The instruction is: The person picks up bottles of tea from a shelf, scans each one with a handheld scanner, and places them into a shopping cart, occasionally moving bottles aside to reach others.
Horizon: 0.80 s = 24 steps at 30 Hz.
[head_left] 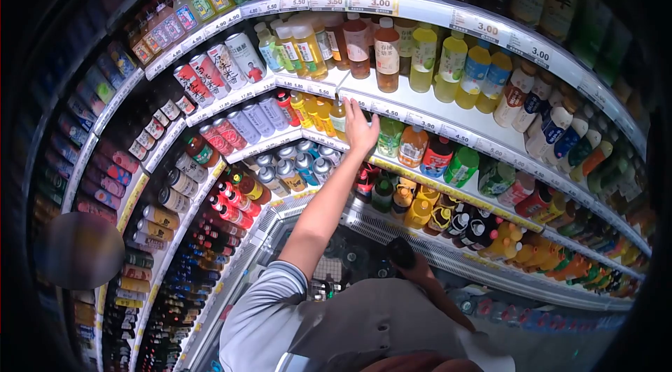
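My left hand [361, 131] is raised to the middle shelf, its fingers stretched out against the shelf edge [392, 111] by the price labels. The thumb stands apart, and I see nothing held in that hand. Just left of the fingers, a small bottle with a pale label [338, 120] stands beside yellow cans [320, 114] on the shelf below. Lower down, my right hand [420, 271] is closed around a dark, rounded object [401, 253], too dark to name. Part of the right forearm is hidden behind the grey apron [378, 323].
Curved shelves hold rows of bottled tea [387, 55], white-and-red cans [203, 78], soda bottles [462, 165] and orange drinks [518, 242]. A vent grille [381, 228] runs along the cooler's base. A blurred round shape [80, 251] covers part of the left side.
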### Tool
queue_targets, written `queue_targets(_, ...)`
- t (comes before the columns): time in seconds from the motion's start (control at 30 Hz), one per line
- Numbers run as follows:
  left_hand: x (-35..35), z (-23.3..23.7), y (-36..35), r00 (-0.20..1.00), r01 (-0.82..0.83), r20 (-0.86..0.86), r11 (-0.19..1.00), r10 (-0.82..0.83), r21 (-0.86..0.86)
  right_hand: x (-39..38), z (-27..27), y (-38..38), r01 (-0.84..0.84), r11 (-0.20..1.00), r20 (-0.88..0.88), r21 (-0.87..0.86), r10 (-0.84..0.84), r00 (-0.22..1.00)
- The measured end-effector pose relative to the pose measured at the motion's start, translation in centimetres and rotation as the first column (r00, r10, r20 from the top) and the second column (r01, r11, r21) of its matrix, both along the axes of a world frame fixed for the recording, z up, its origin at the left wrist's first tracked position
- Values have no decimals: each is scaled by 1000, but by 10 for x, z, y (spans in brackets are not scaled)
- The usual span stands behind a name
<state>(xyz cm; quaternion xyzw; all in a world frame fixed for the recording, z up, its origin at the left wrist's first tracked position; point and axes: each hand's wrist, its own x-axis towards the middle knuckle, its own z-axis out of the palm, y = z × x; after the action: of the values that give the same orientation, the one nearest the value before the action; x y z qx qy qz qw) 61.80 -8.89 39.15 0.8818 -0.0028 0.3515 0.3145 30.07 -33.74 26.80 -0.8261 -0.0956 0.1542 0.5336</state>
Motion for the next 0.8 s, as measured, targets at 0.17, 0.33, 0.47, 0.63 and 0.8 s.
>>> queue_targets(0.17,-4,32,-25,967,-59,-254,978,6,-202,2,-14,3,-6,999,-83,53,10,996)
queue_targets(0.33,-10,23,-15,963,-34,-268,994,6,-100,2,-14,6,-53,998,-100,15,54,994)
queue_targets(0.47,-14,19,-10,966,-2,-260,997,-17,-75,-1,-13,7,-34,999,-118,42,39,992)
queue_targets(0.63,-13,17,-8,969,9,-244,996,-30,-89,-2,-13,8,-18,999,-153,45,25,988)
queue_targets(0.8,-13,15,-7,970,4,-242,996,-26,-89,-4,-5,12,12,997,-211,73,4,978)
